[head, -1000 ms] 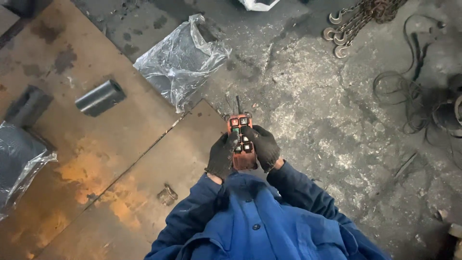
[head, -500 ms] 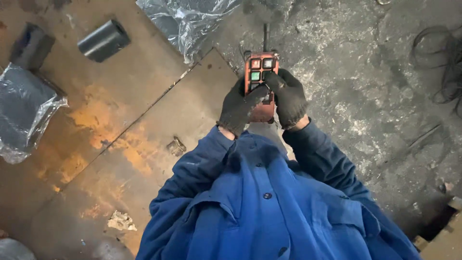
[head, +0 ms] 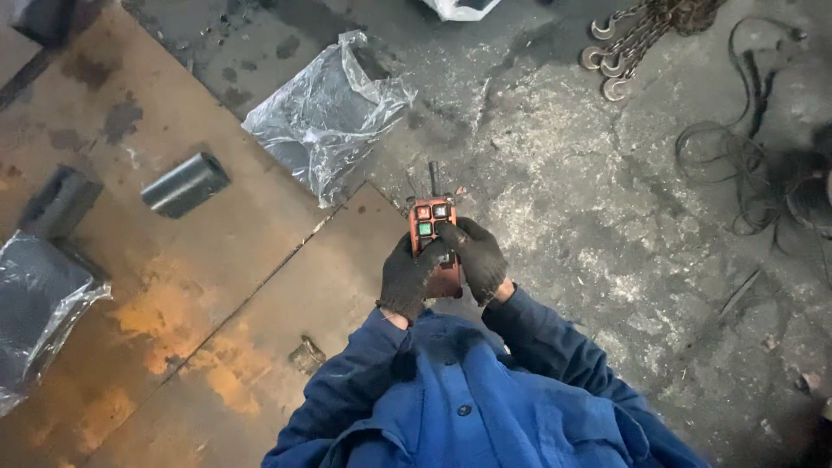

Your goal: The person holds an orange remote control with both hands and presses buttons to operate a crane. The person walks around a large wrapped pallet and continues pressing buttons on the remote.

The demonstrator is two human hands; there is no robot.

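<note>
We hold an orange handheld remote control (head: 433, 247) in front of our chest with both gloved hands, standing over a workshop floor. Our left hand (head: 407, 277) wraps around its left side and lower body, fingers closed on it. Our right hand (head: 477, 258) grips the right side, fingers closed too, and its thumb lies across the face, on or just beside the green button; we cannot tell whether it is pressing. The remote's short antenna points away from us.

Beyond the fingers and to their left, a crumpled clear plastic sheet (head: 325, 113) lies where the rusty steel plate (head: 173, 286) meets the grey concrete floor (head: 607, 225). Further left of the fingers, a short dark pipe piece (head: 185, 184) rests on the plate, with a dark block (head: 59, 201) near it and another piece of plastic wrap (head: 39, 303) at the left edge. Far beyond the fingers to the right, a cluster of chain hooks (head: 620, 48) lies on the floor, and coiled cable (head: 754, 173) lies well apart on the right.

As for progress, we judge that the remote is in hand and ready for use, but nothing in view hangs from the hooks or looks lifted; the chains lie slack on the floor, so any lifting work appears not yet begun.
</note>
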